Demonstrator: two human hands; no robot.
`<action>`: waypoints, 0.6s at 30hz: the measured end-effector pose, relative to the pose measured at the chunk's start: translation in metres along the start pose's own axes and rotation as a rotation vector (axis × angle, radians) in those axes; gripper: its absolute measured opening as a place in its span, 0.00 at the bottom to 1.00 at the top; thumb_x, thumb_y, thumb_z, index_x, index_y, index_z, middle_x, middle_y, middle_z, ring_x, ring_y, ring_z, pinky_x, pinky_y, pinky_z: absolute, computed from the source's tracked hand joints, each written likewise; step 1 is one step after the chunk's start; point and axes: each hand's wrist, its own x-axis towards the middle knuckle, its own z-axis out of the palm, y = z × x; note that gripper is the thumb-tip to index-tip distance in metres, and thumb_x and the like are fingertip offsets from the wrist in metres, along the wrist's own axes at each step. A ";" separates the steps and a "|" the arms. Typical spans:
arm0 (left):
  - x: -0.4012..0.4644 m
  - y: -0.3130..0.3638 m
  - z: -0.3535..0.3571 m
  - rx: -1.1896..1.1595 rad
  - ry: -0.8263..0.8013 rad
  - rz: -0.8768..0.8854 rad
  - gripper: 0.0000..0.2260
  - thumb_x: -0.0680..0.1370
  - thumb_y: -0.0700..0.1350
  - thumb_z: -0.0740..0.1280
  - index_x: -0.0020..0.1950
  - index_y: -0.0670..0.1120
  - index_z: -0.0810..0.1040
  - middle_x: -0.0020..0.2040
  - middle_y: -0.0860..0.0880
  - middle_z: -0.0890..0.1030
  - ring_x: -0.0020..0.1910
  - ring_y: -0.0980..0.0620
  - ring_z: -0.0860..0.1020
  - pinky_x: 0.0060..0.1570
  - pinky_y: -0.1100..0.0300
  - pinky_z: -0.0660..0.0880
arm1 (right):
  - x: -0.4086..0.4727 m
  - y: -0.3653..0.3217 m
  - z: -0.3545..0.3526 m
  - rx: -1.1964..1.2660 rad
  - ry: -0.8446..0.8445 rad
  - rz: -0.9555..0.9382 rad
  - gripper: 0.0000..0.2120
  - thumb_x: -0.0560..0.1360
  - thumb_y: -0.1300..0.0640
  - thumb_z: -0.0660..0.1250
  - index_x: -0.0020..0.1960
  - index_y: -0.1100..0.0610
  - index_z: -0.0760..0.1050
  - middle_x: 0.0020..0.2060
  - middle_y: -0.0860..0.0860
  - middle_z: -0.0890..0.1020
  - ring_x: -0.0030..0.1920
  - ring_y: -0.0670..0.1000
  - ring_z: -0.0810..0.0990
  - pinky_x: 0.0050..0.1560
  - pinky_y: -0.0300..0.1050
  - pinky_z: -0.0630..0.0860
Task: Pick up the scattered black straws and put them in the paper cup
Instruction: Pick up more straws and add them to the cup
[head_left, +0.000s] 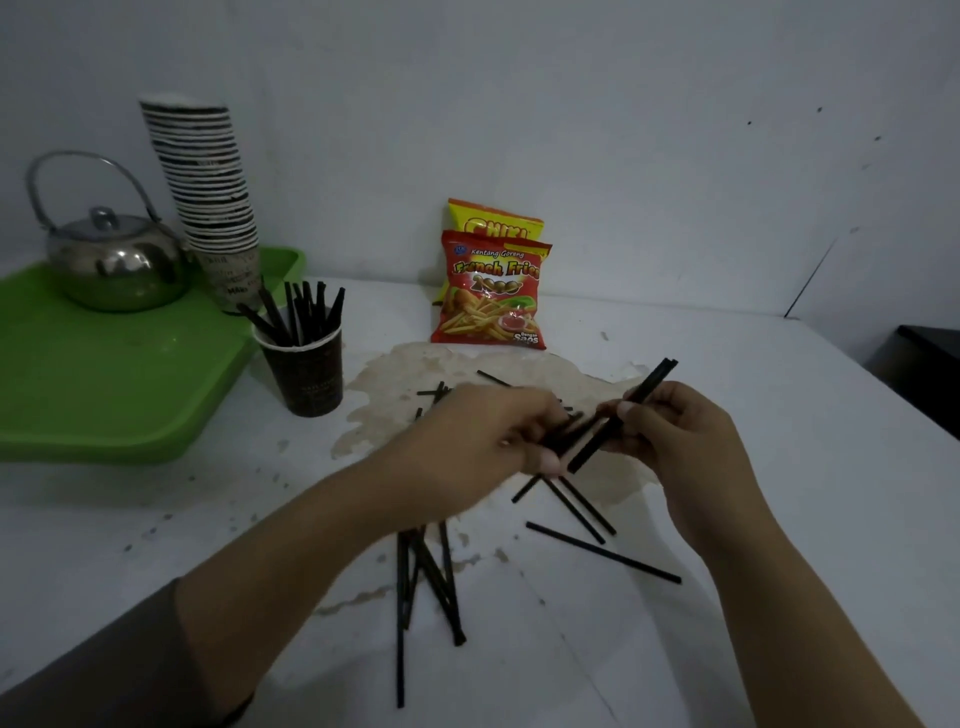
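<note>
A dark paper cup (306, 371) stands at the left of the white table with several black straws sticking up out of it. Over the table's middle my right hand (680, 431) grips a small bundle of black straws (649, 382) that point up and to the right. My left hand (483, 436) meets it from the left, its fingers closed on the lower ends of that bundle. More loose black straws (602, 553) lie scattered on the table below and behind both hands, with a cluster (431, 577) near my left forearm.
A green tray (104, 395) at the left carries a steel kettle (114, 260) and a tall stack of paper cups (208, 197). Two snack bags (493, 291) lean against the back wall. A brown stain (395, 384) covers the table's middle. A dark object (930, 364) sits at the right edge.
</note>
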 end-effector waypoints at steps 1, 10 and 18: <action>-0.001 0.002 -0.008 -0.142 0.059 0.004 0.07 0.73 0.38 0.68 0.48 0.49 0.78 0.42 0.51 0.84 0.43 0.60 0.81 0.43 0.69 0.76 | 0.000 0.001 0.001 0.026 -0.004 -0.001 0.05 0.73 0.69 0.64 0.42 0.62 0.76 0.34 0.53 0.85 0.38 0.54 0.84 0.39 0.42 0.81; -0.016 -0.001 -0.097 -0.309 0.690 0.308 0.35 0.73 0.34 0.67 0.69 0.66 0.59 0.40 0.44 0.82 0.42 0.51 0.84 0.41 0.66 0.78 | -0.001 0.015 0.038 -0.112 -0.061 -0.069 0.28 0.72 0.69 0.66 0.64 0.45 0.65 0.33 0.58 0.79 0.35 0.55 0.84 0.36 0.46 0.81; -0.030 -0.030 -0.143 -0.162 1.080 0.317 0.29 0.75 0.36 0.67 0.67 0.63 0.65 0.42 0.48 0.83 0.42 0.57 0.83 0.42 0.65 0.79 | 0.028 -0.037 0.130 -0.147 -0.095 -0.381 0.24 0.73 0.66 0.67 0.59 0.42 0.66 0.32 0.49 0.81 0.36 0.49 0.84 0.37 0.40 0.80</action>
